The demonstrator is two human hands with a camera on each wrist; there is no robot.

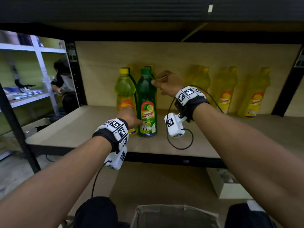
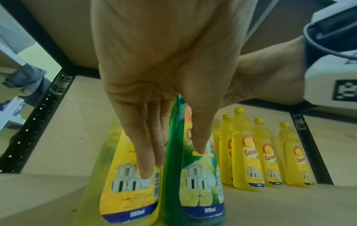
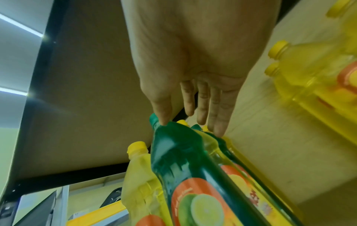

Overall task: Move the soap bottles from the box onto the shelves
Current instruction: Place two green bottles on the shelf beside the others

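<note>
A dark green soap bottle (image 1: 147,104) stands upright near the middle of the shelf board (image 1: 82,129), tight against a yellow-green bottle (image 1: 125,91) on its left, with more bottles right behind them. My left hand (image 1: 137,123) lies with straight fingers (image 2: 146,160) on the yellow-green bottle's label (image 2: 127,198) and its thumb on the green bottle's label (image 2: 203,183). My right hand (image 1: 158,83) is at the green bottle's shoulder (image 3: 173,145); the thumb touches near the neck, and the other fingers (image 3: 218,122) reach straight to the bottles behind. The cardboard box (image 1: 164,207) sits below me.
Several yellow bottles (image 1: 223,94) stand in a row along the shelf's back right. Black uprights (image 1: 75,71) frame the bay and an upper shelf hangs low overhead. A white box (image 1: 230,188) lies on the lower level. A person (image 1: 64,83) crouches at left by white shelving.
</note>
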